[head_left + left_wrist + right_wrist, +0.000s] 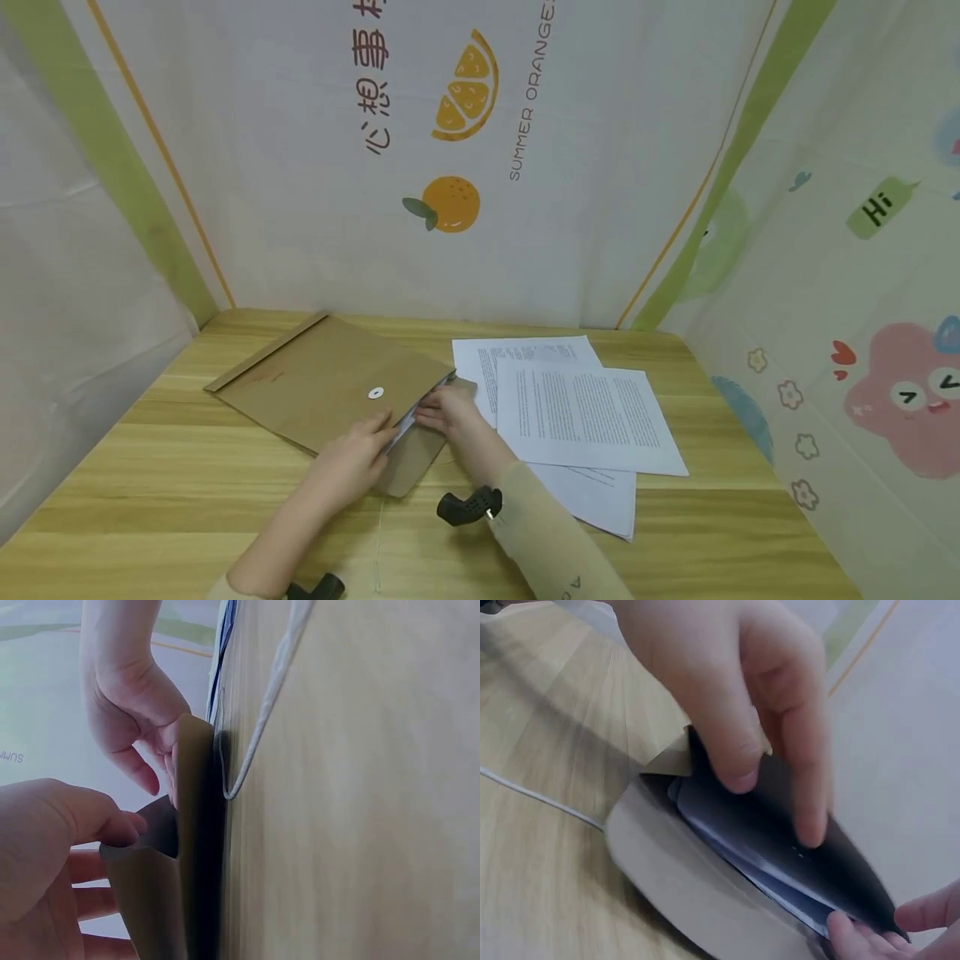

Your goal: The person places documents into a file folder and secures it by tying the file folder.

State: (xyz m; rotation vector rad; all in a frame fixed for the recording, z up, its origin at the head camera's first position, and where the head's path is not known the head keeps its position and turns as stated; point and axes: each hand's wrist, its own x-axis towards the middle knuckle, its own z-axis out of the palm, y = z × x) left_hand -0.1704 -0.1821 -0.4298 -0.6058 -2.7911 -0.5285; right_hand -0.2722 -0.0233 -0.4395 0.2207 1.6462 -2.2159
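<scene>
A brown paper document envelope (315, 383) lies slanted on the table, its flap (411, 468) folded out toward me. My left hand (352, 458) pinches the upper edge of the mouth, thumb inside and fingers outside, as the left wrist view shows. At the other end of the mouth is my right hand (453, 414). In the right wrist view the right hand (742, 697) holds its thumb and a finger apart over the opening, with nothing seen pinched. Paper sheets (757, 874) show inside the envelope. The other right fingers are partly hidden.
Several printed sheets (585, 417) lie overlapping on the table to the right of the envelope. A thin string (378, 542) trails from the flap toward the table's front. A white button disc (376, 393) sits on the envelope. Printed cloth (300, 208) hangs around the table.
</scene>
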